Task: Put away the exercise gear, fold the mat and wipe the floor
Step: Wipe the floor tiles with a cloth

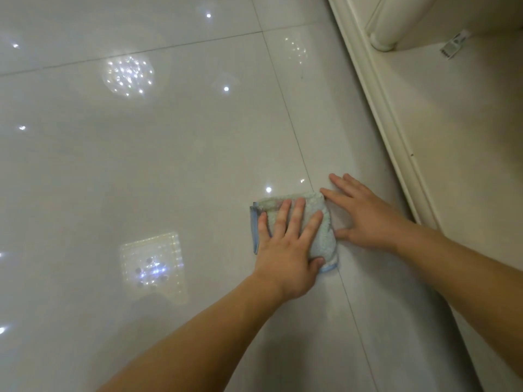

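A folded pale cloth with a blue edge (322, 236) lies on the glossy white tiled floor (169, 165). My left hand (285, 247) presses flat on top of the cloth with its fingers spread and straight. My right hand (365, 213) rests flat on the bare tile just right of the cloth, fingers straight, its thumb close to the cloth's right edge. No exercise gear or mat is in view.
A cream moulded base of furniture or wall trim (379, 108) runs diagonally along the right side, with a rounded cream post (382, 38) at the top right. A small tag or label (452, 45) lies beyond it. Ceiling lights reflect off the tiles.
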`<state>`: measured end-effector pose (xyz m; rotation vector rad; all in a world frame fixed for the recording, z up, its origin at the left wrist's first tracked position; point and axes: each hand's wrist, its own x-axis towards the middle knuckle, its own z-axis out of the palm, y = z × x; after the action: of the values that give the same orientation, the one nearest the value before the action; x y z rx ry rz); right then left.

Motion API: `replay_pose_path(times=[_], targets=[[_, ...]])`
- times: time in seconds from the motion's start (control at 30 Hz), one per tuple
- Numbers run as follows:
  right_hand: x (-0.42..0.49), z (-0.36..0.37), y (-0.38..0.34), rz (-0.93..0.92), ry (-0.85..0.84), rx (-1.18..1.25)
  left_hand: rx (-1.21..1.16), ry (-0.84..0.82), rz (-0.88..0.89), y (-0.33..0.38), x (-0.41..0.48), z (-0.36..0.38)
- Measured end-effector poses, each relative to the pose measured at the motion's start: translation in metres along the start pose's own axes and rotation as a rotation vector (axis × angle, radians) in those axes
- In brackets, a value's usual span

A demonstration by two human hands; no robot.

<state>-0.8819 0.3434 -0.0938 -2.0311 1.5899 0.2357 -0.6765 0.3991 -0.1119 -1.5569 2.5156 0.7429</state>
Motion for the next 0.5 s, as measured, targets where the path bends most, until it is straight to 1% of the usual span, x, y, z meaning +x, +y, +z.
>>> replay_pose_path(times=[0.1, 0.37, 0.5], targets=[[0.001, 0.001, 0.002, -0.007, -0.012, -0.013, -0.013, -0.019, -0.007, 0.0, 0.001, -0.002], [-0.003, -0.005, -0.003, 0.011, -0.056, 0.019, -0.008, -0.138, -0.013, 0.002, 0.006, -0.014], [-0.002, -0.001, -0.001, -0.003, -0.028, 0.01, -0.009, -0.103, -0.016, 0.001, 0.007, -0.011]])
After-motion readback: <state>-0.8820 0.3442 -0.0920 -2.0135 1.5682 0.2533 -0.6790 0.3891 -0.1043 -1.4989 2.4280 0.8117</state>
